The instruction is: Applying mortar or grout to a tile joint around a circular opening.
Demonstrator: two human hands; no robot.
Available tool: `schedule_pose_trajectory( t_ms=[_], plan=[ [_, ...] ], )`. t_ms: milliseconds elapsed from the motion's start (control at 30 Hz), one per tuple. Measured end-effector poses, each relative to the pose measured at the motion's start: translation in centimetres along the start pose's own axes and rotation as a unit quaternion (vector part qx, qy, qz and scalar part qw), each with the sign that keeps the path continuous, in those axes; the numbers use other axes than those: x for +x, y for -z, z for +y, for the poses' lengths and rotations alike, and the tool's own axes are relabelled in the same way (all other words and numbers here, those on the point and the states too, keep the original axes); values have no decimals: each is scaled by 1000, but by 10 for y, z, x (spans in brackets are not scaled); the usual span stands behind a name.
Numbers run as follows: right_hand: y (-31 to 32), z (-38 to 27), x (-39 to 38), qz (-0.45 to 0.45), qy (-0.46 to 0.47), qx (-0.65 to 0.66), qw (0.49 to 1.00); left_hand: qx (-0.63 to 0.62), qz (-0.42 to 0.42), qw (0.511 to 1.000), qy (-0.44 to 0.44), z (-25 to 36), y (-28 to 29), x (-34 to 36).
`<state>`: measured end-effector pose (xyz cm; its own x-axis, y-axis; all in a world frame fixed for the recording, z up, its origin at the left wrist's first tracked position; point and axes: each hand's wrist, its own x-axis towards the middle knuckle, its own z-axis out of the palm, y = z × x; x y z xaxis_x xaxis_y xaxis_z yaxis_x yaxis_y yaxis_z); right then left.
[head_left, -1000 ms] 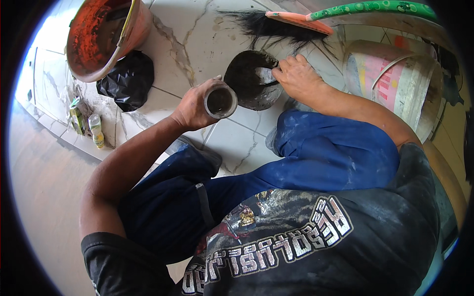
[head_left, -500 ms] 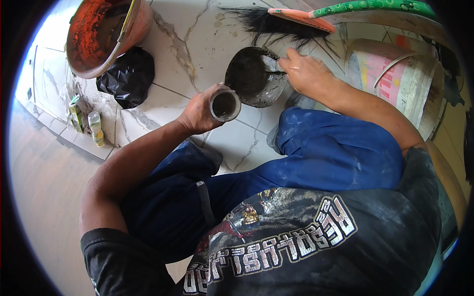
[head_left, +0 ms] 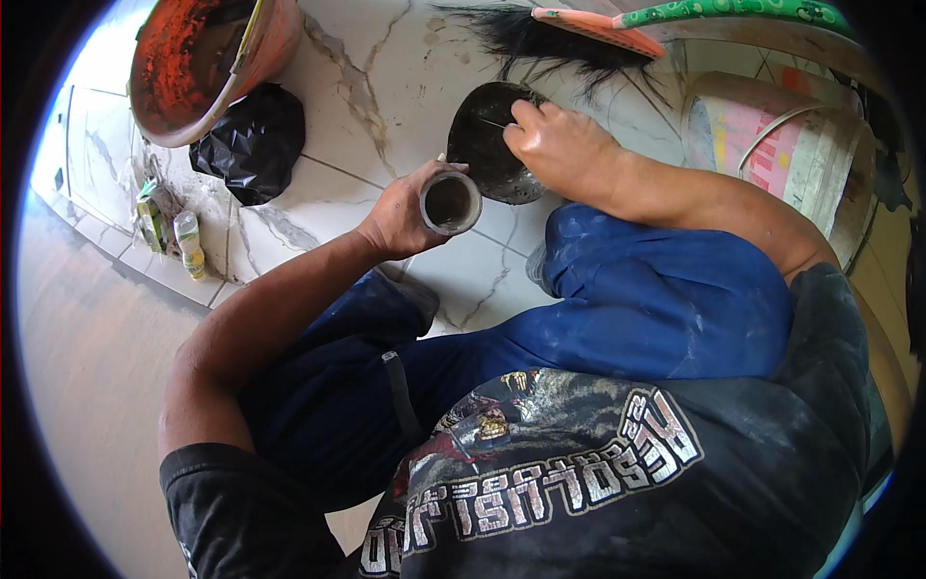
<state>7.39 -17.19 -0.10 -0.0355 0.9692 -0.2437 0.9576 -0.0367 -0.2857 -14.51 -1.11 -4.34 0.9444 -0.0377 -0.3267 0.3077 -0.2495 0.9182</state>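
Note:
My left hand [head_left: 397,214] is closed around a short, grey-smeared cylinder [head_left: 449,228], like a cup or a piece of pipe. Its round mouth faces up and looks dark inside. Just beyond it, a dark bowl [head_left: 516,187] coated with grey residue rests on the tiles. My right hand [head_left: 562,145] reaches over the bowl's right side, fingers pinched on a thin flat scraper [head_left: 494,123]. Only a narrow edge of the scraper shows; my fingers hide the rest.
An orange bucket [head_left: 253,72] and a black plastic bag [head_left: 253,154] stand at the far left, near a small bottle [head_left: 189,246]. A broom [head_left: 603,34] with black bristles lies at the back. A dirty pail [head_left: 772,145] lies tipped over at the right.
My right hand has moved left and slightly down over the bowl, and the scraper has turned so less of it shows. The cylinder in my left hand has shifted slightly right.

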Motion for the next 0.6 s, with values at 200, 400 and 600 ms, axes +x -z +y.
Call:
schedule_pose_trajectory(
  t_ms=[200,400,600],
  plan=[
    [-2,4,6,2,-25,56,998,-13,-47,998,30,0,-7,-4],
    [-8,19,-7,16,-20,74,997,-37,-49,998,17,1,-15,4],
    [-9,26,-14,-33,-105,99,989,-18,-7,1000,-23,0,-8,4]
  ],
)
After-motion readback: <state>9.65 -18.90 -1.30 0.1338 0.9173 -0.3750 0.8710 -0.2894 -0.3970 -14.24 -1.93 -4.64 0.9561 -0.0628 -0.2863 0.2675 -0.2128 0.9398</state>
